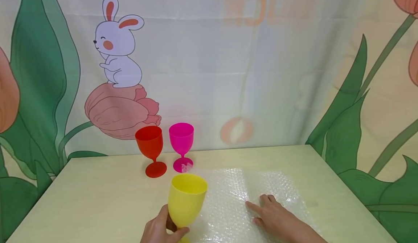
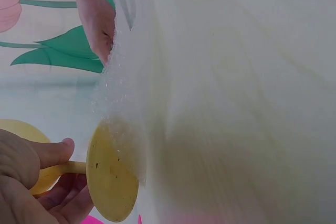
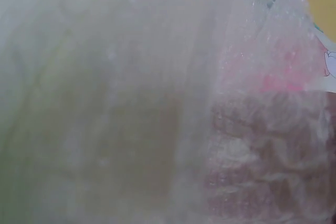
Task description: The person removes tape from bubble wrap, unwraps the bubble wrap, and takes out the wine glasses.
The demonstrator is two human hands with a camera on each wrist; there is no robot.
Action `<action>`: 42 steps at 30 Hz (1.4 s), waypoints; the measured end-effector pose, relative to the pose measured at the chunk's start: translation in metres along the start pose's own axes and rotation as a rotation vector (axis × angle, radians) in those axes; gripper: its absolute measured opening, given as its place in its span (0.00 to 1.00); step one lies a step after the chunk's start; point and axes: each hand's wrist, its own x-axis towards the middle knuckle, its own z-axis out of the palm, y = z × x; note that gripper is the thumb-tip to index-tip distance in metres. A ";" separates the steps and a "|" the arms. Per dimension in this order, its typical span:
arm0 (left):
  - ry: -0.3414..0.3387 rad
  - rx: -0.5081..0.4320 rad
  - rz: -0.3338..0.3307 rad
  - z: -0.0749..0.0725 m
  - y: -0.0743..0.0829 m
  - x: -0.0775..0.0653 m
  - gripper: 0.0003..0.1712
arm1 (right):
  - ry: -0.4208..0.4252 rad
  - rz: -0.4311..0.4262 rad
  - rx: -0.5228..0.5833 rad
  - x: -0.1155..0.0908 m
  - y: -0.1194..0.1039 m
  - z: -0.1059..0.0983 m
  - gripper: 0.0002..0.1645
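Observation:
My left hand [image 1: 158,229] grips a yellow plastic goblet [image 1: 186,203] by its stem, bowl upward and slightly tilted. In the left wrist view, the thumb and fingers wrap the stem just above the round foot [image 2: 111,174]. A sheet of clear bubble wrap [image 1: 225,195] lies on the table to the right of the goblet. Over it is my right hand [image 1: 272,214], index finger stretched leftward and touching the wrap. Blurred bubble wrap [image 3: 262,140] fills most of the right wrist view, partly veiling the fingers there.
Toward the back of the table [image 1: 98,192] stand a red goblet [image 1: 149,143] and a magenta goblet [image 1: 181,139], both upright, side by side. Behind the table's far edge hangs a printed cloth [image 1: 202,72] with a rabbit and tulips.

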 end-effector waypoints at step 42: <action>0.149 -0.104 -0.004 -0.013 -0.005 -0.009 0.40 | -0.034 0.038 0.039 0.000 -0.005 -0.001 0.26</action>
